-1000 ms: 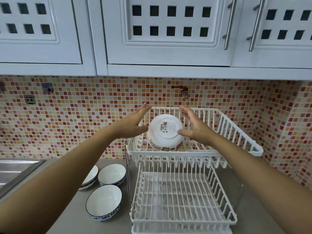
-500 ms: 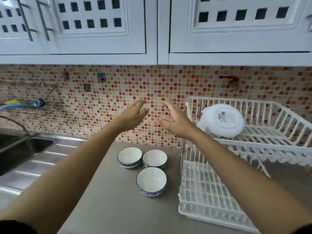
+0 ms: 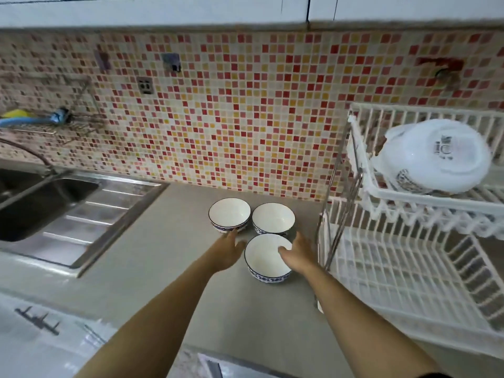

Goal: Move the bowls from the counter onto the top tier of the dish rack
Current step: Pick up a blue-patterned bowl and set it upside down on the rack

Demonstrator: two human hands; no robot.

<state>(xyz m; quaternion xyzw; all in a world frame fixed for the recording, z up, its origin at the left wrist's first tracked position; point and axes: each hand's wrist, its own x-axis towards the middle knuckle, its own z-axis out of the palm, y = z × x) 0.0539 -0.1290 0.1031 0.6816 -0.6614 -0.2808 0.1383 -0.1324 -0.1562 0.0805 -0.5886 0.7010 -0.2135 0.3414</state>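
Three white bowls with blue patterned sides stand upright on the grey counter (image 3: 163,268): one at the back left (image 3: 229,214), one at the back right (image 3: 273,218), and the nearest one (image 3: 264,260) in front. My left hand (image 3: 228,251) is at the nearest bowl's left side and my right hand (image 3: 297,255) at its right side, fingers apart, thumb over the rim. Neither hand has a closed grip on the bowl, which rests on the counter. A fourth bowl (image 3: 433,156) lies upside down on the top tier (image 3: 425,201) of the white dish rack at the right.
The rack's lower tier (image 3: 395,282) stands just right of the bowls, its metal frame post (image 3: 331,214) close to my right hand. A steel sink and drainboard (image 3: 68,211) lie to the left. Mosaic tiles cover the wall behind, with a wire shelf (image 3: 41,126) above the sink.
Both hands came away from the upside-down bowl on the top tier and dropped down left to the nearest bowl on the counter. The view tilted down and left.
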